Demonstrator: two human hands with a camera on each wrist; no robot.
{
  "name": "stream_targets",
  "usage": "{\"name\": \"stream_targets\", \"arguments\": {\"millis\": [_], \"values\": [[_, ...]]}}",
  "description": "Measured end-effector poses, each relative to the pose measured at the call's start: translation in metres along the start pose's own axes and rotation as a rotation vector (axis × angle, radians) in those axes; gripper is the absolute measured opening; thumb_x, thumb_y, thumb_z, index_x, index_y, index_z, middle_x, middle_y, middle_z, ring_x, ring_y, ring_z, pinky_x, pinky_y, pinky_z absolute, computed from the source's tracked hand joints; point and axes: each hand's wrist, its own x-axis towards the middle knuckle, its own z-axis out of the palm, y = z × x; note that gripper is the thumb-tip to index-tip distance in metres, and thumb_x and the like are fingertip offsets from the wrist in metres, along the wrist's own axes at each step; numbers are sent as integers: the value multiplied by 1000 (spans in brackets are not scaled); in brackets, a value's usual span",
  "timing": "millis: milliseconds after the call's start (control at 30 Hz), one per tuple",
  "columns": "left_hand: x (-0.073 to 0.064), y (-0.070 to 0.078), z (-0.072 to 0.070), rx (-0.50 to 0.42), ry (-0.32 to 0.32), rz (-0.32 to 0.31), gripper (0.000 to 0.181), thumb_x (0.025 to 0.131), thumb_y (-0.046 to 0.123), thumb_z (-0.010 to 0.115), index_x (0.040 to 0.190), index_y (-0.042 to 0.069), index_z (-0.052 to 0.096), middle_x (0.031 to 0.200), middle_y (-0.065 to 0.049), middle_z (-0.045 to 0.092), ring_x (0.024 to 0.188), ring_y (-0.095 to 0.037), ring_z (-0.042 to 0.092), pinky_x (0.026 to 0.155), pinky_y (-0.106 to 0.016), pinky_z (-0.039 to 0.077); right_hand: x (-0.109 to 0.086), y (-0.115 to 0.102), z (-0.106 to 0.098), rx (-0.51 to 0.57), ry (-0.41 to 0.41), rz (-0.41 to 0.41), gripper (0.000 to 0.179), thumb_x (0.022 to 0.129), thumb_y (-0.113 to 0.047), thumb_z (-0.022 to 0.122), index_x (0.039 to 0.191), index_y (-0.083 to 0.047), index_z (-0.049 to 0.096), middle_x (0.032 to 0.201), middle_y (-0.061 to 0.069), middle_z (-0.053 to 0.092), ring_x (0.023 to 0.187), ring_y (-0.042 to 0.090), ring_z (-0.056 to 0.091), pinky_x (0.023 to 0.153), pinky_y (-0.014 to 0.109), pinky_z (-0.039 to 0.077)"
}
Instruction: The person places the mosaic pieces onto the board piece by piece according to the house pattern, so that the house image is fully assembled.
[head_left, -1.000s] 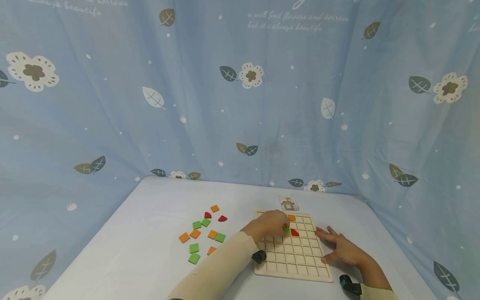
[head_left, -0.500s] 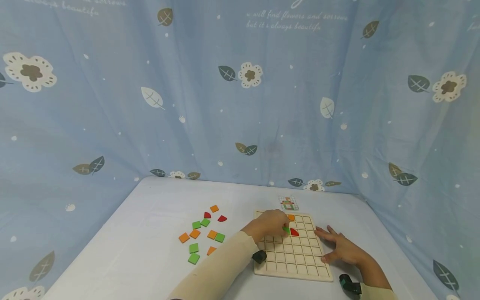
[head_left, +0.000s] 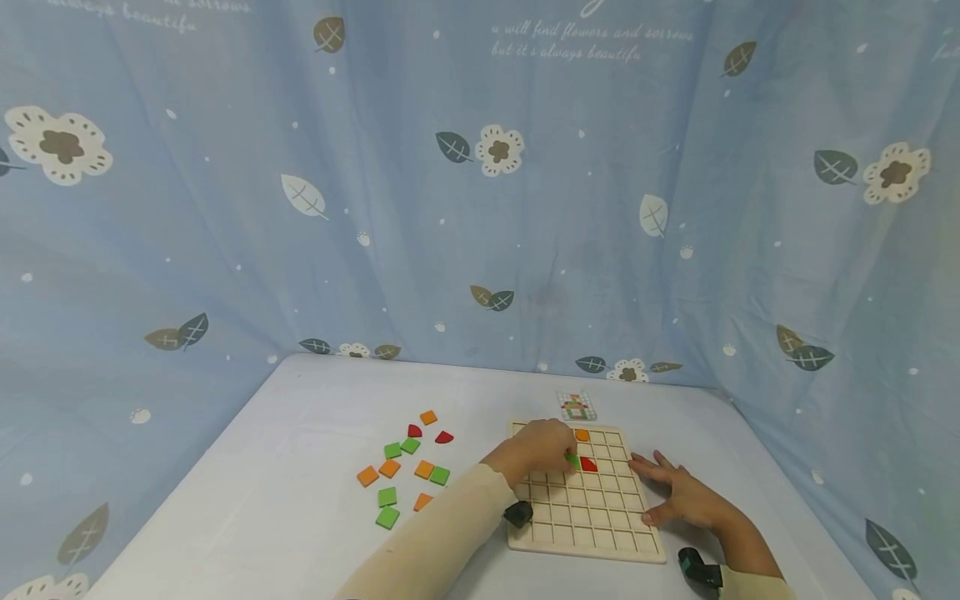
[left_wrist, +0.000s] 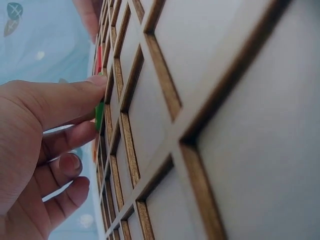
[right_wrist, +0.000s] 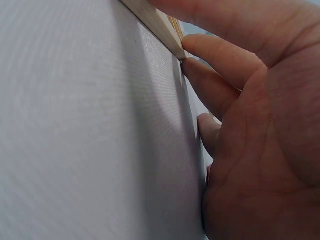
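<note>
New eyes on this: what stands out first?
The flowered blue curtain fills most of the head view, behind the white table. Bright loose tiles lie left of the wooden board. On it the left hand pinches a green tile; the right hand touches its edge.

Loose on one white tabletop (head_left: 247, 500): five green square tiles (head_left: 439, 476), four orange square tiles (head_left: 367, 476), two red quarter-round tiles (head_left: 444, 437), plus one part-hidden orange tile (head_left: 422, 502) of unclear shape. On one wooden grid board (head_left: 581, 533): one red quarter-round piece (head_left: 588, 464), one orange piece (head_left: 582, 435), one green piece (left_wrist: 99, 115). Altogether visible, fifteen: six green, six orange, three red. Also, one printed pattern card (head_left: 576, 407), one left hand (head_left: 536, 450), one right hand (head_left: 684, 500), two beige sleeves (head_left: 431, 533), two black wrist-worn devices (head_left: 519, 513), one blue printed curtain (head_left: 390, 250).
</note>
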Motion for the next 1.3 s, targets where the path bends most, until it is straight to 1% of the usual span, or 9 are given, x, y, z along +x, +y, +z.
{"name": "stream_targets", "arguments": {"millis": [233, 367, 433, 533, 667, 967, 1100, 1300], "values": [[-5, -2, -1, -13, 3, -12, 13, 84, 33, 77, 96, 27, 78, 93, 20, 66, 83, 2, 57, 78, -22, 48, 2, 1, 1, 0, -9, -1, 96, 60, -29, 89, 142, -3, 48, 151, 21, 32, 140, 52, -1, 102, 69, -11], [-12, -4, -2, -8, 9, 11, 17, 84, 32, 77, 100, 26, 77, 98, 20, 66, 89, 2, 58, 81, -22, 47, 2, 3, 2, -5, -14, 6, 96, 59, -30, 89, 142, -4, 48, 151, 21, 32, 140, 53, -1, 102, 70, -10], [-17, -5, -3, 1, 11, 25, 20, 84, 33, 77, 102, 26, 77, 97, 19, 66, 89, 2, 58, 82, -21, 47, 2, 3, 2, -4, -15, 7, 97, 59, -30, 89, 142, -4, 48, 151, 22, 32, 140, 53, -1, 102, 70, -10], [-24, -6, -7, 15, 10, 40, 22, 84, 33, 78, 104, 25, 76, 94, 19, 65, 83, 3, 56, 78, -19, 46, 1, 3, 2, -6, -18, 6, 97, 59, -29, 89, 143, -3, 47, 151, 22, 31, 139, 54, -1, 102, 71, -10], [-33, -6, -13, 33, 1, 36, 21, 85, 32, 77, 104, 25, 75, 90, 18, 64, 79, 2, 54, 74, -20, 46, 0, 2, 2, -10, -24, 20, 97, 60, -30, 89, 143, -3, 46, 151, 22, 31, 139, 54, -1, 102, 71, -9], [-53, -14, -29, 72, 6, 47, 24, 85, 29, 77, 108, 21, 75, 95, 14, 66, 83, 1, 57, 76, -21, 48, 1, 5, 0, -23, -22, 19, 96, 61, -29, 89, 144, -4, 46, 152, 22, 29, 139, 54, -3, 101, 71, -11], [-63, -20, -33, 95, 10, 47, 25, 84, 30, 77, 108, 21, 75, 94, 14, 66, 82, 0, 56, 76, -20, 48, 1, 6, 0, -17, -21, 20, 97, 60, -29, 90, 143, -3, 47, 152, 23, 30, 139, 53, -3, 101, 71, -10], [-81, -26, -38, 126, 26, 65, 26, 84, 31, 78, 108, 21, 75, 95, 13, 67, 82, 0, 57, 73, -21, 48, 0, 3, 1, -12, -16, 40, 99, 58, -29, 90, 143, -2, 47, 152, 24, 29, 139, 53, -2, 102, 70, -10]]}}
